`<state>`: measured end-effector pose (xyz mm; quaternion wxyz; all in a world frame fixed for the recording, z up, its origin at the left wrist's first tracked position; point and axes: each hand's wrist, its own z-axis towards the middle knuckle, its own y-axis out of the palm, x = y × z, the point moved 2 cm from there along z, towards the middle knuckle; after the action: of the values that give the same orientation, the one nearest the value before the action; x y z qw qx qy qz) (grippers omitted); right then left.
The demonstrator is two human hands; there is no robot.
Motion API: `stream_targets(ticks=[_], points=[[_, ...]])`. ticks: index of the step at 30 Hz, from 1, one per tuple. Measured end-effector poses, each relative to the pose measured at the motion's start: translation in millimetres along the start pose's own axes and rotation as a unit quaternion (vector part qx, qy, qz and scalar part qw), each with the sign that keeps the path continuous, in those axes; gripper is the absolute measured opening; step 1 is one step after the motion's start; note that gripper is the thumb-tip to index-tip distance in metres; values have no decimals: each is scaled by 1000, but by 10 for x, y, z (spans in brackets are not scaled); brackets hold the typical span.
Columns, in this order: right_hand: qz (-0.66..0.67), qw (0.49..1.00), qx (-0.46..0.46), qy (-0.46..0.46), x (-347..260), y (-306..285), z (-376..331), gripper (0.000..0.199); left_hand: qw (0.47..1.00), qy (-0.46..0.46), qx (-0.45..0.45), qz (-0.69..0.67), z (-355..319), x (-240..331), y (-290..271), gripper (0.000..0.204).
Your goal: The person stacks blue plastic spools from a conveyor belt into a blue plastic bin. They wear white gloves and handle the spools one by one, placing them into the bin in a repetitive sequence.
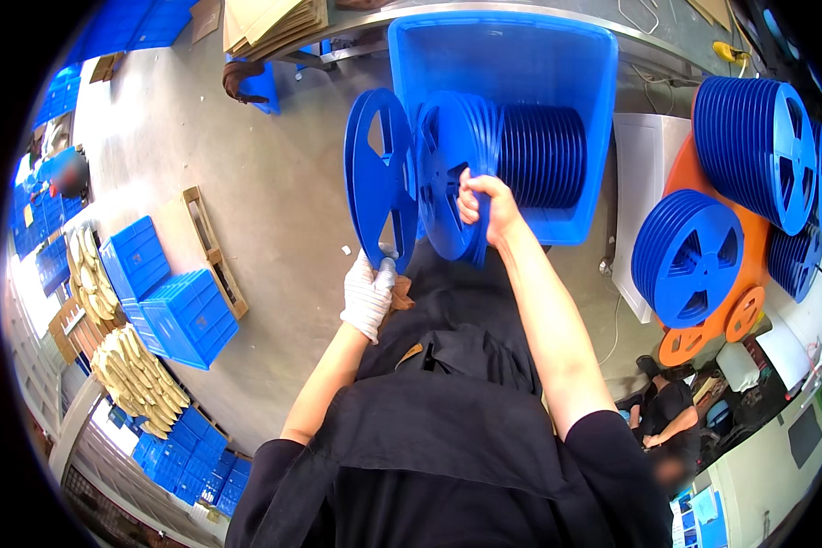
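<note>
While the gloved left hand (369, 294) grips one blue reel (379, 178) by its near rim, held apart | bare right hand (484, 208) clamps the reel stack (484, 164) upright | blue bin (530, 64) just beyond, far centre.

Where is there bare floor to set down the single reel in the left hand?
Bare grey floor lies left of the blue bin, between it and the blue crates. The bin is crowded with reels. The right side is packed with reel stacks. The left hand holds one reel.
</note>
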<state>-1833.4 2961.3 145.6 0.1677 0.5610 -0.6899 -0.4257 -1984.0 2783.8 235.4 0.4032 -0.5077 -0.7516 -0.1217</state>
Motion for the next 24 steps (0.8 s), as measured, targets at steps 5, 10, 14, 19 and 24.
stream_targets(ticks=[5,10,14,19,24], points=[[-110,973,201,-28,130,-261,298,12,999,8,-13,41,56,35,32,18],[-56,970,228,-63,200,-493,162,16,978,7,-46,202,207,244,150,22],[-103,962,242,-69,297,-361,186,16,958,-56,-37,278,493,205,341,25],[-80,960,260,-72,381,-289,275,15,923,-7,53,381,802,-155,554,27],[-86,963,247,-61,386,-228,345,14,938,2,34,344,1064,-599,787,51]])
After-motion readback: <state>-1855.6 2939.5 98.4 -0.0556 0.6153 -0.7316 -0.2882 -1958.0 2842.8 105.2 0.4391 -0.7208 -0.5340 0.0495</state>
